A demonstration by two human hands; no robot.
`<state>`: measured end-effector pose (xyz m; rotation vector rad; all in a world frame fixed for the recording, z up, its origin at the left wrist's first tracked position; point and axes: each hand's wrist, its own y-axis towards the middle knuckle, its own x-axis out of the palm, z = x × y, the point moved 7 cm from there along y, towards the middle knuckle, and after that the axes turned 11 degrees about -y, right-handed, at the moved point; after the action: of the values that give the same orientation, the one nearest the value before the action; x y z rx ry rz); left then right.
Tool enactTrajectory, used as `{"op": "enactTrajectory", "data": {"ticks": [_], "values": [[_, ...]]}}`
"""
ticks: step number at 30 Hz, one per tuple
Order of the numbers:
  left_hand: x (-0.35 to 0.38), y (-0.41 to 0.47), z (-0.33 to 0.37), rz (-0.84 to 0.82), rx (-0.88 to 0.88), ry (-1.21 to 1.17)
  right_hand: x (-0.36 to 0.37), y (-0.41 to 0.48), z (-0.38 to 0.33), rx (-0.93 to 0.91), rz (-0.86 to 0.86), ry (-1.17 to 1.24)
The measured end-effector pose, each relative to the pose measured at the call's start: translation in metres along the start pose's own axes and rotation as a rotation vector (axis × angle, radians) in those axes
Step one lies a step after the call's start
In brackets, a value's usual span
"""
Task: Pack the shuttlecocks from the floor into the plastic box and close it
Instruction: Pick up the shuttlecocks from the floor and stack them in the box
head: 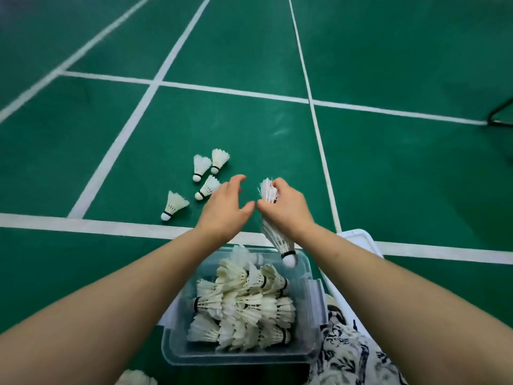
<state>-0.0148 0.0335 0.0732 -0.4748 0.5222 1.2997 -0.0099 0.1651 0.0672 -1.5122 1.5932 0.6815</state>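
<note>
In the head view, our right grip [286, 209] is wrapped round a stack of shuttlecocks [277, 240]. The cork end points down over the far edge of the plastic box [238, 357], so we think they can slide in neatly. The box is nearly full and not closed yet. Our left grip [224, 209] is loose and holds nothing. It points toward four more shuttlecocks [206, 187] on the floor [249, 129], past the white line [83, 223]. The white lid [358, 240] lies just beside the box's right edge.
</note>
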Motion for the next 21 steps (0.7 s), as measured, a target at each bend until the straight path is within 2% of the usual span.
{"op": "enactTrajectory", "data": {"ticks": [6,14,17,21], "values": [[-0.020,-0.059,0.038,0.000,0.026,-0.056,-0.014,-0.061,-0.017,-0.006,0.049,0.088],[0.007,-0.135,0.042,-0.212,-0.044,-0.094,-0.031,-0.107,-0.014,0.065,0.192,0.200],[0.009,-0.138,0.041,-0.153,-0.058,-0.134,-0.028,-0.118,-0.011,0.071,0.203,0.227],[0.015,-0.138,0.035,-0.114,-0.142,-0.313,-0.025,-0.123,-0.005,0.096,0.201,0.295]]}}
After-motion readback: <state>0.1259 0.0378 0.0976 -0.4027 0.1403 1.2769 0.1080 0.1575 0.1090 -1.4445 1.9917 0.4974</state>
